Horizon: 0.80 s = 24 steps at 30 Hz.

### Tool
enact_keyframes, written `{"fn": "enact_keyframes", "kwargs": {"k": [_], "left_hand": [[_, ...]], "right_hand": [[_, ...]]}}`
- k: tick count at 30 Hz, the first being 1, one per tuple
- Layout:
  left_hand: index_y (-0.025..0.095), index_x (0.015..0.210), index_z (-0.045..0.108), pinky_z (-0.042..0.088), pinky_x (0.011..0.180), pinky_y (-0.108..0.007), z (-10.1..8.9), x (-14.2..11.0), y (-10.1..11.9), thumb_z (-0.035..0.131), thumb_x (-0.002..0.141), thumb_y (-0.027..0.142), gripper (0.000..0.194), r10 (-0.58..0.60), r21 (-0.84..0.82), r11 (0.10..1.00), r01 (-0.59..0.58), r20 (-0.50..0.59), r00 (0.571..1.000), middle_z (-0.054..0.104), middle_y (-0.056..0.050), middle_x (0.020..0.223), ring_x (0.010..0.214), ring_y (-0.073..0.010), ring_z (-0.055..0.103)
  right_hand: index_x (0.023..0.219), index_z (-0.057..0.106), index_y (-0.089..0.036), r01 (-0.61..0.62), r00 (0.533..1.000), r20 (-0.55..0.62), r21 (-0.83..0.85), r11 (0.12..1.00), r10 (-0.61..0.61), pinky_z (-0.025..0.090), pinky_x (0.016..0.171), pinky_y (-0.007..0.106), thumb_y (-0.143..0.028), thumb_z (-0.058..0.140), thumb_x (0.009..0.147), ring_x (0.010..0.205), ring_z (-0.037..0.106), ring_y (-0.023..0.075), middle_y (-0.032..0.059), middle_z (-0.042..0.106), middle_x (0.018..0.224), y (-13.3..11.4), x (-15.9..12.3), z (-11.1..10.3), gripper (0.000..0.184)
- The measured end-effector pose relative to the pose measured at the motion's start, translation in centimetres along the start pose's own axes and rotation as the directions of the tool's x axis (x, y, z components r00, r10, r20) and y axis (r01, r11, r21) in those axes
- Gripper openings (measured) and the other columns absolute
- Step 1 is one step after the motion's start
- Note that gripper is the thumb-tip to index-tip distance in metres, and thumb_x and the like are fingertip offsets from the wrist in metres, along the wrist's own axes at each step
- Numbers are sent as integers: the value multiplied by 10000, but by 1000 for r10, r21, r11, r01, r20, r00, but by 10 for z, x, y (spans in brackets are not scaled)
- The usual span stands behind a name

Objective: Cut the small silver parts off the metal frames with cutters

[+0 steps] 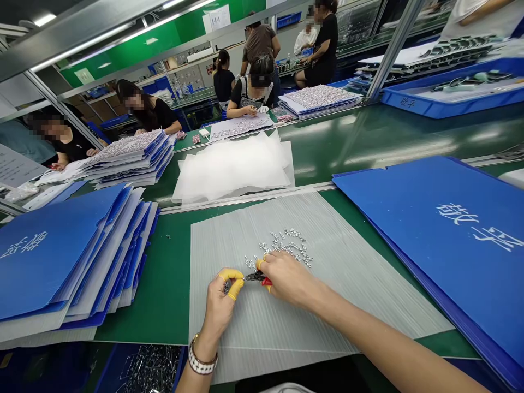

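Right at the front, on the grey corrugated sheet, the left hand pinches a tiny metal part shut between its fingertips, while the right hand closes firmly around red-handled pliers. Loose metal clips lie just beyond them on the sheet, with stacked blue folders left of it.

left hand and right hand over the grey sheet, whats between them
In the head view, small red-handled pliers lie between the left hand and the right hand, their metal tips pointing toward the left hand.
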<state>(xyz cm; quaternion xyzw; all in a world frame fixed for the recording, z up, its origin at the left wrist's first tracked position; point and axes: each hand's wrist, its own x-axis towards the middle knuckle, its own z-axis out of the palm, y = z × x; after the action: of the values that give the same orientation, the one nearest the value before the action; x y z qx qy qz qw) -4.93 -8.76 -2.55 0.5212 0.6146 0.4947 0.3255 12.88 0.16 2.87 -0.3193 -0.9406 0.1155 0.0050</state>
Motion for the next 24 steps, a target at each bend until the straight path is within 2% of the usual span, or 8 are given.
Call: {"fn": "enact_keyframes", "kwargs": {"k": [3,6,10,13,17,24], "left_hand": [[189,807,670,440,761,-293,-1,-1,2,628,777,293,116,-30,-19,999,30,13,999,644,-38,815,808,-177,566],[181,817,667,440,781,-296,0,-2,4,660,748,302,139,-122,-98,988,121,-2,993,650,-42,836,824,-176,569],[160,807,655,452,761,-293,1,0,7,690,711,291,166,-254,-268,933,241,-12,967,643,-40,802,777,-163,579],[151,778,651,455,730,-280,3,1,10,702,690,279,163,-305,-329,901,283,-17,952,633,-29,749,730,-150,583],[152,762,652,454,715,-273,4,2,13,707,675,277,162,-318,-333,897,291,-27,948,634,-21,728,710,-143,581],[157,767,654,454,713,-280,0,-1,6,678,696,314,174,-290,-219,936,274,-44,956,648,-36,741,728,-163,585]], "right_hand": [[785,600,-159,-2,1000,16,5,1000,2,306,592,281,-102,571,718,727,582,215,72,630,777,1,0,-2,93],[791,605,-161,-48,999,21,26,999,47,296,571,272,-89,572,703,723,588,215,72,633,769,5,0,1,119],[754,589,-184,-158,988,27,147,977,155,261,530,265,-172,565,758,646,582,190,44,629,721,11,0,12,27],[739,567,-195,-221,975,25,235,947,222,246,517,261,-230,568,783,621,571,178,24,617,710,11,-1,22,56],[778,566,-184,-228,970,-34,210,951,240,284,569,269,-184,568,776,717,583,198,45,627,783,2,0,37,3],[876,587,-160,-215,974,-53,84,973,220,325,687,311,-72,521,756,830,565,241,84,637,881,-12,2,50,163]]}}
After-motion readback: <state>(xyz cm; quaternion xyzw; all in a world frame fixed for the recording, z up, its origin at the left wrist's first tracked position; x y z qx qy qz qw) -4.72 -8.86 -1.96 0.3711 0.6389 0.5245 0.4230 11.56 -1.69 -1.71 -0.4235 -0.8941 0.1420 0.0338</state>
